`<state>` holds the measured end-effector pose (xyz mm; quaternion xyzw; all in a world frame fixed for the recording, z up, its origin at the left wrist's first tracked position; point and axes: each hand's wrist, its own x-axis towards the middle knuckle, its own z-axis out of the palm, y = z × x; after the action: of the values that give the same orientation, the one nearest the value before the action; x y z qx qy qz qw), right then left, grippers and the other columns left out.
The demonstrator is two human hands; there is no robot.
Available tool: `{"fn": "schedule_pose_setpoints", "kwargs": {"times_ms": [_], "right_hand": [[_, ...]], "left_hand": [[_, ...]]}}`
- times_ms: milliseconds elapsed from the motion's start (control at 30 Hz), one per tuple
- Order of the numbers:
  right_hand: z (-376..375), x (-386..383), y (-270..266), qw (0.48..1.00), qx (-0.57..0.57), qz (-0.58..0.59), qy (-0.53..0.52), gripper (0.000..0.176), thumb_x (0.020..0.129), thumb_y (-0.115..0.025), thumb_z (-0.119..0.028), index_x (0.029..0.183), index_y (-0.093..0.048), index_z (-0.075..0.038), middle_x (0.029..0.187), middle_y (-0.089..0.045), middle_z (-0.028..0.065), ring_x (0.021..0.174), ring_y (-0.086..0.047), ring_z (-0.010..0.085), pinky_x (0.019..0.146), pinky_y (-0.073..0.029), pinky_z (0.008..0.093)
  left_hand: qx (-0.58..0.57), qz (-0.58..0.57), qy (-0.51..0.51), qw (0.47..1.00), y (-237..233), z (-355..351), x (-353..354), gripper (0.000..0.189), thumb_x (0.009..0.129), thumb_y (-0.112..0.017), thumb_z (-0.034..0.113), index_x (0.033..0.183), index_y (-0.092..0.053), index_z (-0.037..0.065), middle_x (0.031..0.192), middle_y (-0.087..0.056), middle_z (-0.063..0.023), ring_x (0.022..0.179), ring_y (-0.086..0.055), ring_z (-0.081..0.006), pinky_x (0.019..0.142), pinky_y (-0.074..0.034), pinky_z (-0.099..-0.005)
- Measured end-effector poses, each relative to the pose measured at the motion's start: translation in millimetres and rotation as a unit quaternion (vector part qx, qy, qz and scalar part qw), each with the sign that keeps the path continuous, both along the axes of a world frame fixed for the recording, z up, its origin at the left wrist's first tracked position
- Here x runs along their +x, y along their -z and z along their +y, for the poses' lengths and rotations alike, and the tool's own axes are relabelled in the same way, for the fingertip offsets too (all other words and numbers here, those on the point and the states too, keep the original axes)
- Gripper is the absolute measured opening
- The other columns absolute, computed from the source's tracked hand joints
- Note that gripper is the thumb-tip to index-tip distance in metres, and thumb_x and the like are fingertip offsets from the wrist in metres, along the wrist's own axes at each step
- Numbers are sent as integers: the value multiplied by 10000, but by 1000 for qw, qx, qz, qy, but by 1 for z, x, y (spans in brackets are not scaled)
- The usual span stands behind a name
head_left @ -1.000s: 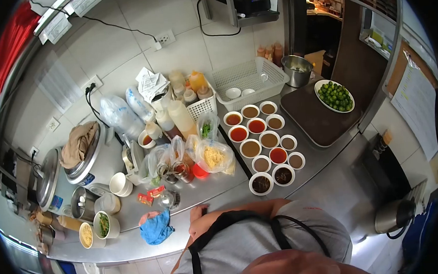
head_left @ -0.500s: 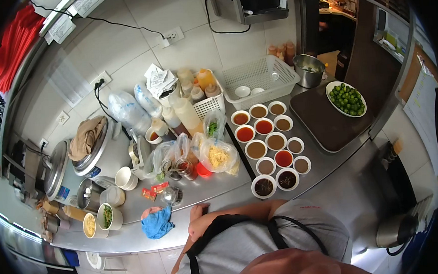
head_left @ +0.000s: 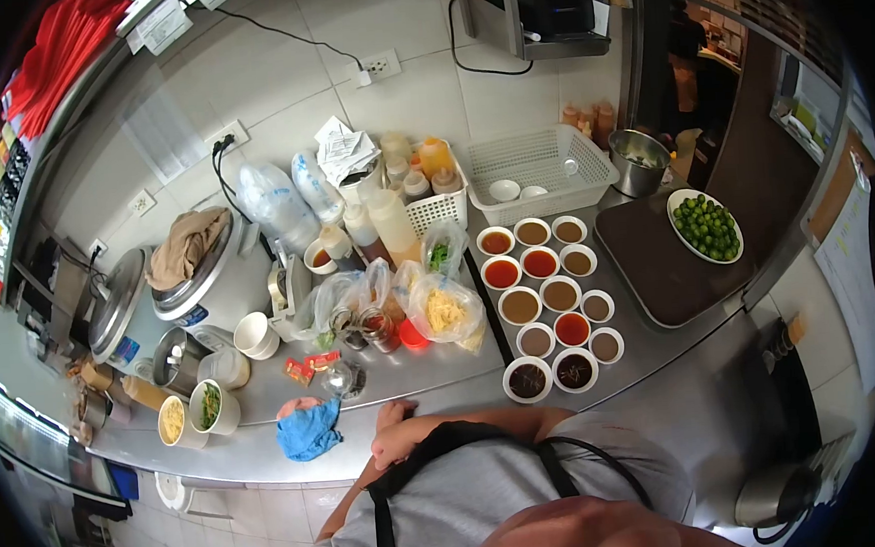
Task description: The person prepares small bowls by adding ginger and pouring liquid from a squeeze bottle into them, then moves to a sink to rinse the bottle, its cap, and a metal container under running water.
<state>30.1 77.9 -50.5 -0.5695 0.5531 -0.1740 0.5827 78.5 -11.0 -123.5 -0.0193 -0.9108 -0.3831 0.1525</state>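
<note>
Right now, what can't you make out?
- Head view, left hand: finger detail too small.
- Head view, inside large cooker: hidden by lid and brown cloth.
- Head view, writing on paper slips: too small.
- Head view, red bundle: cut off by top edge.
</note>
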Motion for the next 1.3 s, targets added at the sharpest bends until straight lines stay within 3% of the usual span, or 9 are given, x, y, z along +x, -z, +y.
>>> {"fn": "schedule_pose_setpoints", "kwargs": {"times_ms": [400, 600, 1000, 1100, 1200, 1300], "right_hand": [[-3, 2, 5, 999, 16, 17, 34, 343, 813, -455, -291, 712, -570, 17, 582, -563, 87, 440, -526, 167, 398, -432, 287], [-12, 11, 6, 998, 23, 25, 52, 347, 812, -454, -291, 701, -569, 18, 578, -560, 84, 435, -523, 168, 393, -430, 289], [-18, 18, 3, 994, 50, 45, 85, 356, 809, -452, -291, 678, -567, 20, 571, -556, 80, 425, -518, 168, 384, -427, 293], [-18, 19, 1, 994, 53, 45, 89, 358, 809, -452, -291, 673, -566, 20, 569, -555, 79, 422, -516, 168, 382, -426, 294], [-15, 19, 0, 993, 52, 45, 98, 356, 809, -454, -290, 671, -565, 19, 566, -553, 76, 413, -512, 166, 372, -421, 297], [-12, 18, 2, 993, 37, 29, 109, 342, 815, -457, -288, 694, -567, 13, 567, -553, 74, 418, -514, 160, 374, -419, 292]], "left_hand": [[-50, 51, 18, 997, -5, 1, 0, 255, 682, -490, 203, 870, -590, 63, 839, -533, -102, 810, -502, -288, 694, -404, -343], [14, 22, 41, 999, 10, -8, -4, 201, 706, -547, 136, 886, -592, 58, 834, -537, -103, 822, -511, -261, 721, -406, -314], [-28, 86, 38, 995, -17, 3, 5, 236, 667, -518, 164, 869, -596, 69, 842, -538, -101, 836, -504, -287, 706, -405, -340], [-11, 61, 37, 997, -6, -1, 4, 249, 664, -593, 161, 893, -588, 63, 870, -529, -121, 868, -499, -296, 756, -397, -348], [-16, 62, 5, 998, -26, 12, 9, 232, 670, -592, 156, 886, -590, 71, 848, -535, -113, 848, -507, -294, 738, -401, -353], [-35, 82, 19, 996, -2, 2, 2, 206, 677, -586, 145, 871, -591, 77, 828, -541, -100, 822, -515, -287, 715, -403, -351]]}}
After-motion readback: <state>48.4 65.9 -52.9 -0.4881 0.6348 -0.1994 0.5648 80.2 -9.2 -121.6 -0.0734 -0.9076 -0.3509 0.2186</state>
